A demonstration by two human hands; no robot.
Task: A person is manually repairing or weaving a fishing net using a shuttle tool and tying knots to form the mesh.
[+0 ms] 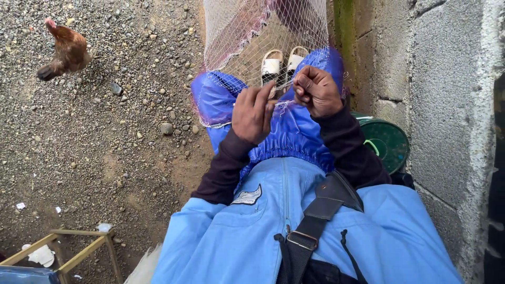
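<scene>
Netting (247,31) hangs from twelve o'clock down onto the person's blue-trousered lap (284,131), stretched taut, likely so the mesh stays open for working. Its long axis runs from twelve to six. Left hand (254,113) is closed, pinching a strand of mesh with what looks like a thin tool, too small to tell. Right hand (317,90), at about one o'clock from it, is curled shut on the net's edge. Pale sandals (281,64) show through the mesh; a brown hen (66,52) stands at ten o'clock on gravel (121,121).
</scene>
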